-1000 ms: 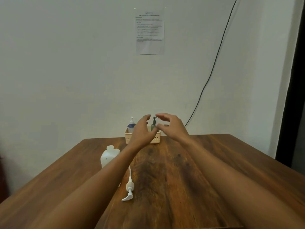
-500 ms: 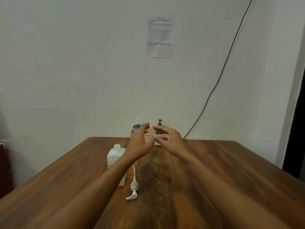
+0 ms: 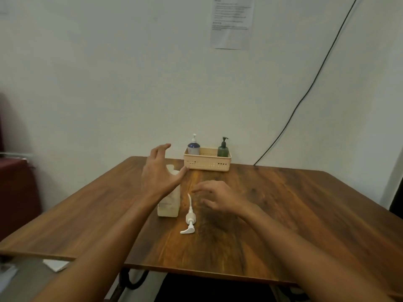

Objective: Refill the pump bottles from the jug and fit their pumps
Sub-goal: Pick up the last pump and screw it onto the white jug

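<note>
L hand (image 3: 158, 174) spread wide, empty, in front of jug (image 3: 169, 203). R hand (image 3: 218, 196) loose-open, empty, hovering just right of loose pump (image 3: 189, 216); basket (image 3: 207, 163) w/ 2 bottles beyond.

The right half of the table (image 3: 305, 203) lies bare. On the left, the jug (image 3: 169, 205) and the loose pump (image 3: 189, 216) stand just beside each other (a narrow gap). The basket (image 3: 207, 163) with two bottles blocks the far edge.
</note>
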A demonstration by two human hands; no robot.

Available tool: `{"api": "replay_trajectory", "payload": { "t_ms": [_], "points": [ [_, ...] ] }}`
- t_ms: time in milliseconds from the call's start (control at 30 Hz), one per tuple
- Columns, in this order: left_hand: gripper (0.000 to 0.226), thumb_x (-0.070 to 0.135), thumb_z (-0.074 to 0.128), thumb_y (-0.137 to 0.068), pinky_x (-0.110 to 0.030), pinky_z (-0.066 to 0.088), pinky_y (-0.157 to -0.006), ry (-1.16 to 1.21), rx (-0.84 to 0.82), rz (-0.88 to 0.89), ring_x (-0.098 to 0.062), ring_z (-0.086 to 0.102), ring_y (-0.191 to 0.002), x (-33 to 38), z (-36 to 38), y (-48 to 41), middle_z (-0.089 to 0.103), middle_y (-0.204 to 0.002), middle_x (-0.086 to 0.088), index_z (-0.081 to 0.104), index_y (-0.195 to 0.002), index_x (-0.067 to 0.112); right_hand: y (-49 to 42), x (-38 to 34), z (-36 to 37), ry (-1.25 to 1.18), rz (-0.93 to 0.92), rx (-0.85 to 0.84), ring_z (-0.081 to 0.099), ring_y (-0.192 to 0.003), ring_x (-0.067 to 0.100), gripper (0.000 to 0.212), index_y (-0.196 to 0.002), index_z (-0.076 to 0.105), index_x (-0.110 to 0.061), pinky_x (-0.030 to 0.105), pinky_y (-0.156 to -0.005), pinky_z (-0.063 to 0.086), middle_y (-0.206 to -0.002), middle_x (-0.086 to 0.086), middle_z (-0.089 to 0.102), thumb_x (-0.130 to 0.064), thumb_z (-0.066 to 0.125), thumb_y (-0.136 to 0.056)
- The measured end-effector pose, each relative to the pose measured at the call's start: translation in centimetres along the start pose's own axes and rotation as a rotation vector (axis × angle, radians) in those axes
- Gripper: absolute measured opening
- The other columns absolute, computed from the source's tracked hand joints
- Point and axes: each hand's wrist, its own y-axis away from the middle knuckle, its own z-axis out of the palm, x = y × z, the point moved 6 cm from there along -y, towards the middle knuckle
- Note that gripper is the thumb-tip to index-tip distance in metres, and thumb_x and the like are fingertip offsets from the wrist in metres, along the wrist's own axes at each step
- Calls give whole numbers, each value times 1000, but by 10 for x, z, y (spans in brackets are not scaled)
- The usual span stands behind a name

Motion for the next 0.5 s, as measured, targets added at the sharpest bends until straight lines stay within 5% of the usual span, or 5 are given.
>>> {"api": "replay_trajectory", "payload": {
  "t_ms": [267,500],
  "points": [
    [123,72,85,-60,-50,46,-107,89,-129,-300,-29,47,-141,-48,22,23,42,-159,-6,27,-157,26,12,-19,45,135,-198,-321,49,-143,10,51,-142,63,-33,42,-120,44,-150,-10,60,-11,64,-96],
    [99,58,87,-68,-49,55,-98,131,-134,-362,-28,60,-124,-60,34,44,58,-142,-5,40,-148,25,9,-24,46,142,-237,-313,57,-135,12,44,-137,67,-30,43,-113,51,-143,-8,66,-11,70,-98]
  ]
}}
